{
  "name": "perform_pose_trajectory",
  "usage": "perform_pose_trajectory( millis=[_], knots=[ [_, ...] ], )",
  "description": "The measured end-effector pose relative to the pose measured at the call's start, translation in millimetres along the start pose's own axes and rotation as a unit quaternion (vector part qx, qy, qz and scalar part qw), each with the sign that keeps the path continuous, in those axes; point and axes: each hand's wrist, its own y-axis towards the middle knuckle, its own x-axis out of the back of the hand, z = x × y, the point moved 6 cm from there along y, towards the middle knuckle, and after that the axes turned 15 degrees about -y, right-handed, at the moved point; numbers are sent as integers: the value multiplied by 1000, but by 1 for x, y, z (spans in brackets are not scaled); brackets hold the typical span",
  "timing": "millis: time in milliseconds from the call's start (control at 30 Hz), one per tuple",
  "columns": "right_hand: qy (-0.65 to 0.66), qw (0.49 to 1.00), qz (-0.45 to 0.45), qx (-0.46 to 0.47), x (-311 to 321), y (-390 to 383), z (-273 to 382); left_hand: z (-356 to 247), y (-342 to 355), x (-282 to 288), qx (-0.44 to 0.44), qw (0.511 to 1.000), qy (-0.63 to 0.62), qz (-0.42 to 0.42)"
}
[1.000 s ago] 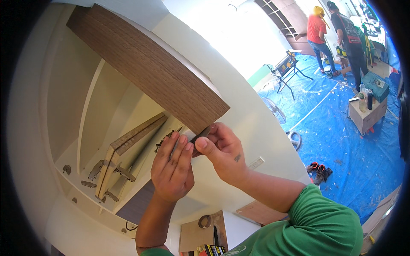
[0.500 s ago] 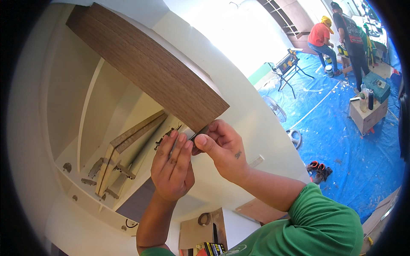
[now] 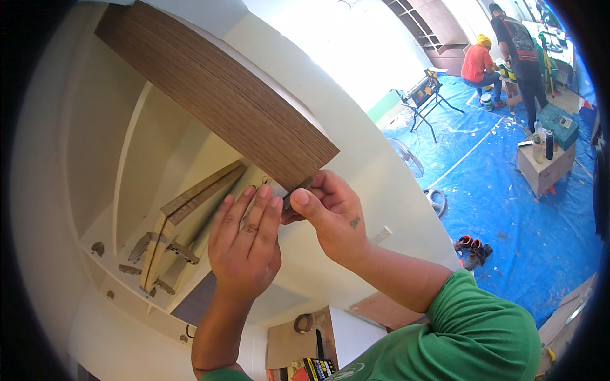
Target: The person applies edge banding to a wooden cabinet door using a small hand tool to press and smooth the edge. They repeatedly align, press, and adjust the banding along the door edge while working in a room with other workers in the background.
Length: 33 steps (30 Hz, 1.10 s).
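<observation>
A brown wood-grain panel runs across the upper middle, along the front of a pale cabinet. At its lower right end, my right hand pinches a small dark flat piece between thumb and fingers, against the panel's end. Most of that piece is hidden by the fingers. My left hand is open, its fingers stretched out beside the right hand, fingertips just below the panel's end. Whether they touch it I cannot tell. Behind the left hand, pale-edged boards with metal hinges lean inside the cabinet.
A roll of tape lies on a board below. On the right, blue sheeting covers the floor, with a fan, shoes, a box carrying bottles and a folding tool stand. Two people are at the far right.
My left hand has shifted slightly left and down, its fingers a little more spread. My right hand keeps its pinch at the panel's end. The far person in orange has bent lower.
</observation>
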Motion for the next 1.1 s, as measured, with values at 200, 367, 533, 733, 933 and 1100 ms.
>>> perform_pose_trajectory(
  millis=[200,367,533,733,933,1100],
  knots=[
    [-17,1000,-1,4,1,0,-3,-5,17,0,63,995,57,56],
    [-28,999,-31,30,0,-2,-8,-2,17,-16,45,997,25,63],
    [-51,997,-56,30,-1,-9,-14,3,10,-24,52,997,-29,55],
    [-32,994,-91,57,-5,-17,-15,8,11,-25,49,995,-56,70],
    [-151,979,-70,116,-10,-25,-11,8,12,-25,49,994,-79,63],
    [-132,984,-76,91,-10,-25,-12,9,13,-25,60,993,-90,57]
  ],
)
